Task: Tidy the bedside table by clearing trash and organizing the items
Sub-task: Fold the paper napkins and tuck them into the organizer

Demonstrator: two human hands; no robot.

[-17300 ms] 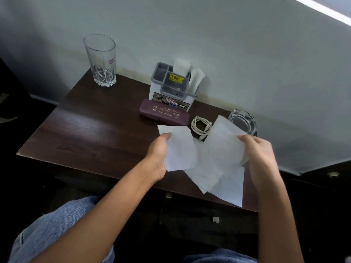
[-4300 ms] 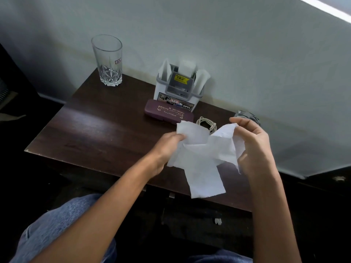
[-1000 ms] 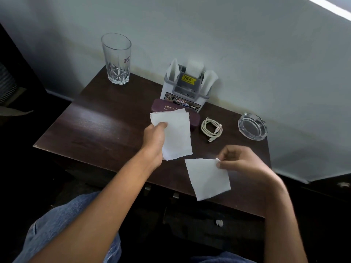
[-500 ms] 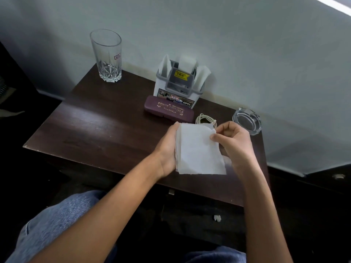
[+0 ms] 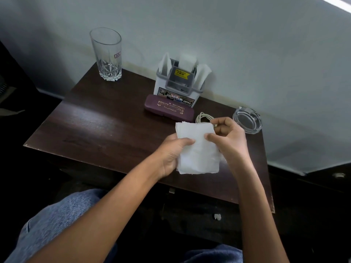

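Hands, left (image 5: 171, 151) and right (image 5: 228, 140), pinch stacked tissues (image 5: 198, 149) above table (image 5: 95, 126).

1. The tissues (image 5: 197, 154) and right hand (image 5: 228, 141) are hiding most of the cable (image 5: 202, 116).
2. The tissues are covering the fingers of the left hand (image 5: 170, 154).
3. The case (image 5: 169, 108) is blocking the organizer (image 5: 161, 89) base.
4. The label (image 5: 182, 74) is showing print too small to read.

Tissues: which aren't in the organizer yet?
The flat white stack, pinched between the left hand and right hand above the table. The others stand upright in the organizer by the wall.
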